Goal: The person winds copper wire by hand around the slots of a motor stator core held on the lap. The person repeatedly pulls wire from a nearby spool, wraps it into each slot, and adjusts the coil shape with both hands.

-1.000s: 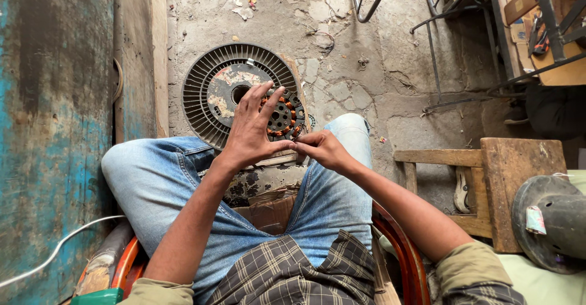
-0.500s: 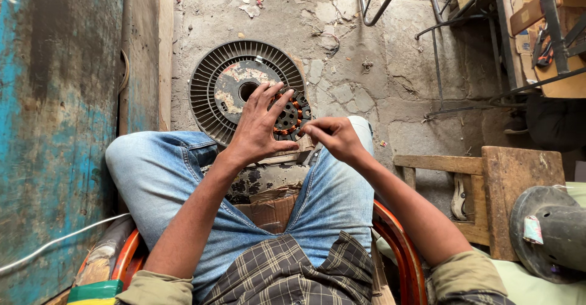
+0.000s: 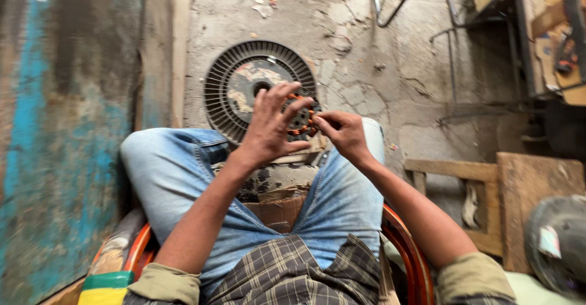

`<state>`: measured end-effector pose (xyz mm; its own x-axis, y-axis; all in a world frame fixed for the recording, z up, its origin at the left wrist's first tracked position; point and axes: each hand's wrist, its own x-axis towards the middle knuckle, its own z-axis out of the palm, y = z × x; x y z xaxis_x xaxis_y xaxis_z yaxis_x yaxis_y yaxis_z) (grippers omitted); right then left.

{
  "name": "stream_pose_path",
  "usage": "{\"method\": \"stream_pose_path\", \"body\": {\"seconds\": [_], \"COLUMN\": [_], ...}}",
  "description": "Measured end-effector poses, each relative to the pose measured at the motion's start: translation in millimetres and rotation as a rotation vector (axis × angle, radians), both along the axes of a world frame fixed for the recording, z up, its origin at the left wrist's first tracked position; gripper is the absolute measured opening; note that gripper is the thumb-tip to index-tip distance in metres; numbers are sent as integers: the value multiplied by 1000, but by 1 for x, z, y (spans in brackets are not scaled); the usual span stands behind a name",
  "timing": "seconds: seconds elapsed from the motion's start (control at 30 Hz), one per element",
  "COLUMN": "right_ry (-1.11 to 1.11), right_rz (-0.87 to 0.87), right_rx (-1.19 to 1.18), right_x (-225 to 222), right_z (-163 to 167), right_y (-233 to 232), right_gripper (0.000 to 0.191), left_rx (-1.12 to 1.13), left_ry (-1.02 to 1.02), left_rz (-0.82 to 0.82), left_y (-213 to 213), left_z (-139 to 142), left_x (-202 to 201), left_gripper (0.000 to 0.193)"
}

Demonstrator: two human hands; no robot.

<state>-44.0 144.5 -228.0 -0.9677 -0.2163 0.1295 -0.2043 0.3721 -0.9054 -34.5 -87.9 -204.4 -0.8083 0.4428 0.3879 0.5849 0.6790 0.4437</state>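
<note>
My left hand (image 3: 268, 125) grips a small round stator with copper-orange windings (image 3: 301, 120), fingers spread around its left side. My right hand (image 3: 343, 133) pinches the stator's right edge with fingertips closed on it. Both hands hold it above my knees, over my blue jeans (image 3: 177, 170). Behind the hands, a round grey finned metal disc (image 3: 241, 85) lies on the cracked concrete floor. Most of the stator is hidden by my fingers.
A blue-painted worn wall (image 3: 55, 134) runs along the left. A wooden frame and board (image 3: 506, 189) lie at right beside a dark round motor housing (image 3: 558, 244). Metal rods (image 3: 397, 0) and cluttered shelving (image 3: 543, 30) sit at the top right. I sit on an orange-rimmed chair (image 3: 409, 250).
The view has shifted slightly upward and to the right. My hands stay on the stator, with the right fingertips working closer against its edge.
</note>
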Motion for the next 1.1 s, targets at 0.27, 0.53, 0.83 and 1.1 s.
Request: {"method": "stream_pose_path", "body": {"seconds": [0.27, 0.53, 0.83, 1.1], "right_ry": [-57, -39, -92, -176], "right_rz": [-62, -38, -41, -1], "right_rx": [0, 17, 29, 109], "right_x": [-1, -3, 8, 14], "right_z": [-22, -23, -16, -27], "right_y": [11, 22, 26, 34], "right_gripper": [14, 20, 19, 19], "left_rx": [21, 21, -38, -3], "left_ry": [178, 186, 179, 153], "left_rz": [-125, -78, -25, -25], "left_y": [10, 4, 8, 11], "left_z": [1, -11, -20, -22], "left_x": [11, 9, 6, 5], "left_gripper": [60, 62, 55, 44]}}
